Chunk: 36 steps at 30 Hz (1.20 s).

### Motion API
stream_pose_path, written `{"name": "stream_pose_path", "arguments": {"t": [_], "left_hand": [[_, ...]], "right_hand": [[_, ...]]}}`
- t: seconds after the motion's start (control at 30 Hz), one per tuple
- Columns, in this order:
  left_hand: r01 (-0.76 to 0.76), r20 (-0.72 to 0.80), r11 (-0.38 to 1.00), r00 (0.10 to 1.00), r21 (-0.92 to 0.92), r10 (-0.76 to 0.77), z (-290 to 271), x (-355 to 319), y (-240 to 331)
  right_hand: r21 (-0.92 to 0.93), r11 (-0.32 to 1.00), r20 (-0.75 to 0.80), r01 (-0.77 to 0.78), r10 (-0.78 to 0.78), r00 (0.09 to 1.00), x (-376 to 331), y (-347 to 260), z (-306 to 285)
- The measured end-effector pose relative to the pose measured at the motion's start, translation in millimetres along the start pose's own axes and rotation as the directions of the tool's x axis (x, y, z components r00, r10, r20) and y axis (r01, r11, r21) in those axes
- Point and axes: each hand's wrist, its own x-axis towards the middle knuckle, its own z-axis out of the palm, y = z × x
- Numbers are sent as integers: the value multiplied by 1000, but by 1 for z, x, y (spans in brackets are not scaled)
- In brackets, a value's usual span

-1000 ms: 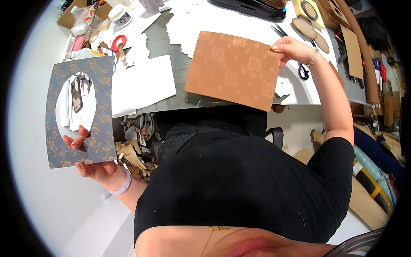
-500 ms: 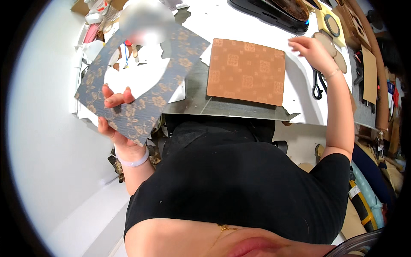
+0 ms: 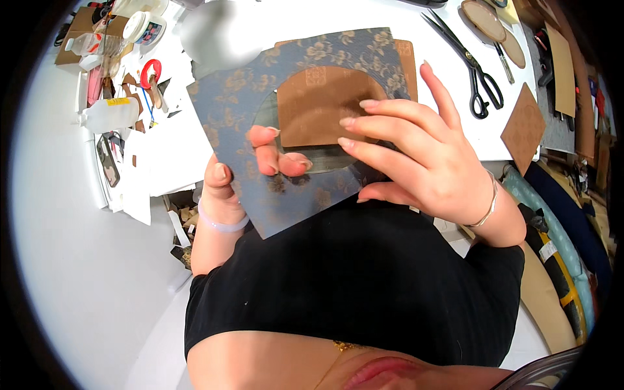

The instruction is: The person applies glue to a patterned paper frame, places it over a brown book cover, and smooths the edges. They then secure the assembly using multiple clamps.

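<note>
A grey-blue sheet with a tan flower pattern (image 3: 227, 107) is held up in front of me, a large rounded hole cut in its middle. My left hand (image 3: 273, 156) grips its left part, thumb at the near-left edge and fingertips coming through the hole. My right hand (image 3: 419, 149) is at the sheet's right side, fingers spread and reaching over the hole, thumb near the lower right edge. Behind the sheet, a brown patterned panel (image 3: 312, 107) lies on the table and shows through the hole; its upper right corner sticks out past the sheet.
Black scissors (image 3: 469, 62) lie at the right, beside round tan pieces (image 3: 483, 19). A brown diamond-shaped piece (image 3: 525, 130) is at the table's right edge. On the left are a white jar (image 3: 140, 27), a translucent bottle (image 3: 112, 116), red tape (image 3: 151, 70) and a phone (image 3: 107, 161).
My left hand has brought the sheet rightward, in front of the brown panel. My right hand has come in from the right to the sheet. The view has shifted.
</note>
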Motion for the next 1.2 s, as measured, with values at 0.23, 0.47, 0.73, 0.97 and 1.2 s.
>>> {"name": "stream_pose_path", "arguments": {"t": [0.23,0.47,0.73,0.97,1.2], "left_hand": [[61,18,998,998,-2,-61,-14,1,10],[178,-263,830,964,529,-40,16,7,31],[253,-442,368,621,895,647,13,-35,79],[315,-100,-253,784,915,613,19,-42,81],[106,-108,-530,994,841,27,41,31,57]], "right_hand": [[31,1000,68,-6,4,998,4,-7,-3],[15,997,75,-82,81,994,8,-19,-10],[-132,958,82,-255,267,960,-9,-8,3],[-102,946,124,-307,318,940,-8,-2,24],[-118,946,137,-301,316,939,0,-2,21]]}}
